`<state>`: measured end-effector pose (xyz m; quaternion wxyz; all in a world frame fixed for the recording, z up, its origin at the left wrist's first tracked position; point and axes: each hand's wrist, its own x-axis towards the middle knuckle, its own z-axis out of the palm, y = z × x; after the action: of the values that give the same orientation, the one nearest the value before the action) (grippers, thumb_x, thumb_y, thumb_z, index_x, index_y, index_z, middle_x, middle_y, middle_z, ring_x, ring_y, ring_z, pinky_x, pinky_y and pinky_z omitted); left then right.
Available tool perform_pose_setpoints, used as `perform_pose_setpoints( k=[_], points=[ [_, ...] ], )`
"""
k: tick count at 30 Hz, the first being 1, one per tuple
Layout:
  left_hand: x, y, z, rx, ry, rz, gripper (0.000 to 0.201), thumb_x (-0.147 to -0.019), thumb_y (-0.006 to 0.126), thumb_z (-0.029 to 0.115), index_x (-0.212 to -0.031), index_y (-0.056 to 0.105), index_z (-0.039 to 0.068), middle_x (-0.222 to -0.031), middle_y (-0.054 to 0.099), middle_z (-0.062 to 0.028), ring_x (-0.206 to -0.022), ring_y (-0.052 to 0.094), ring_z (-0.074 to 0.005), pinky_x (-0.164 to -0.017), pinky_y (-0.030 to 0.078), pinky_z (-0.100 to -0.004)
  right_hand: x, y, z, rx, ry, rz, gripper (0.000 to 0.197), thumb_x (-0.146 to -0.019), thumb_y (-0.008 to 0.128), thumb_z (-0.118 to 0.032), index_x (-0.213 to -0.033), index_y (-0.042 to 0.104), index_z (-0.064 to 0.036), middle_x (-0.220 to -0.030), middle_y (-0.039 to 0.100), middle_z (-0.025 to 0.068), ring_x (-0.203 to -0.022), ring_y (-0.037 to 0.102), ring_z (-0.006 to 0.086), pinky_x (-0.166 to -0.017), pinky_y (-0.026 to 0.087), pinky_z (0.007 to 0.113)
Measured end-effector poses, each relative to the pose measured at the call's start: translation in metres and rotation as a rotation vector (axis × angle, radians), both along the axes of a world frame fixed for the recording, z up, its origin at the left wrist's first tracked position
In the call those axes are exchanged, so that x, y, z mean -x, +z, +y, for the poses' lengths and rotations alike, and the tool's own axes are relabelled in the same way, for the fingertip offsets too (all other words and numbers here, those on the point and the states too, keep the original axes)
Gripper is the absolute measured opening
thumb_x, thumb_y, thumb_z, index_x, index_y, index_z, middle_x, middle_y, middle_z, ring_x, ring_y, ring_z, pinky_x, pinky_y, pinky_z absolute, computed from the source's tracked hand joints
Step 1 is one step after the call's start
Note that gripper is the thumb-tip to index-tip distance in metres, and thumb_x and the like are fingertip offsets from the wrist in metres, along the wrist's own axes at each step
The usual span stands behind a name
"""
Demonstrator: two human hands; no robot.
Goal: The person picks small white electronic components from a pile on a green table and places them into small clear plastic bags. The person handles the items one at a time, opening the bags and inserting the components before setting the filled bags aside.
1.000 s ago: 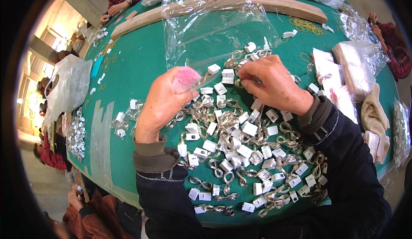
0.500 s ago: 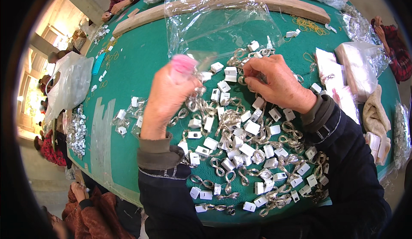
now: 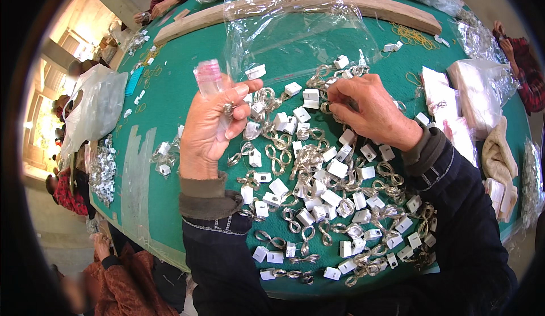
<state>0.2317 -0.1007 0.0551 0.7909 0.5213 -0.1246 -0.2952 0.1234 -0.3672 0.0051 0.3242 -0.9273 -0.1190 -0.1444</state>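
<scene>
So the left hand is curled shut around some small clear bags with a pink strip up top, thumb pressed over them, index finger poking out toward a white box. The right hand has thumb and fingertips drawn in close by a silvery cord, but I honestly can't tell if it's pinched or just touched. Loads more boxes and coiled cords are heaped on the green tabletop between the forearms, with a big clear bag lying flat beyond them

Handling-wise, I'd guess the boxes are light, stiff and a bit slick, so grab one across its flat sides. Cords look soft and springy, easy to snag on their neighbours, so I'd take the coil by its middle where the loops cross. The bags are probably floppy and slippery and might cling together, so best held near the pink edge
</scene>
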Motion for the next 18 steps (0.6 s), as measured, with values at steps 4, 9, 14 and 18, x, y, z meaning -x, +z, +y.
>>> perform_pose_setpoints(
  k=[4,9,14,18],
  points=[
    [-0.003,-0.006,-0.001,0.030,-0.039,0.008,0.018,-0.088,0.065,0.001,-0.088,0.048,0.006,-0.117,0.059,-0.0249,-0.065,0.055,-0.0071,-0.039,0.041,-0.0171,0.000,0.000,0.000,-0.011,0.016,-0.019,0.011,-0.084,0.065,-0.014,-0.094,0.063,-0.0092,-0.080,0.067,0.0064,-0.080,0.064,0.0269,-0.084,0.039,0.042],
    [-0.002,-0.009,-0.003,0.043,-0.063,0.034,0.018,-0.088,0.065,0.001,-0.089,0.047,0.005,-0.121,0.057,-0.0283,-0.069,0.056,-0.0077,-0.039,0.042,-0.0171,0.001,0.001,0.000,0.014,0.017,-0.012,0.011,-0.085,0.065,-0.014,-0.094,0.063,-0.0095,-0.081,0.066,0.0056,-0.080,0.064,0.0266,-0.084,0.039,0.042],
    [0.001,-0.010,-0.008,0.090,-0.114,0.087,0.020,-0.088,0.065,0.002,-0.091,0.046,0.005,-0.122,0.056,-0.0290,-0.070,0.055,-0.0073,-0.040,0.043,-0.0164,0.002,0.007,0.008,0.023,0.001,-0.290,0.018,-0.087,0.066,-0.016,-0.104,0.066,-0.0098,-0.085,0.067,0.0073,-0.085,0.064,0.0257,-0.086,0.037,0.041],
    [0.009,-0.008,-0.015,0.088,-0.168,0.051,0.019,-0.090,0.065,0.004,-0.091,0.046,0.005,-0.120,0.057,-0.0272,-0.068,0.052,-0.0051,-0.041,0.043,-0.0154,0.006,0.014,0.016,-0.117,0.138,-0.302,0.032,-0.086,0.069,-0.015,-0.115,0.063,-0.0015,-0.097,0.071,0.0154,-0.093,0.068,0.0307,-0.084,0.048,0.042]
  ],
)
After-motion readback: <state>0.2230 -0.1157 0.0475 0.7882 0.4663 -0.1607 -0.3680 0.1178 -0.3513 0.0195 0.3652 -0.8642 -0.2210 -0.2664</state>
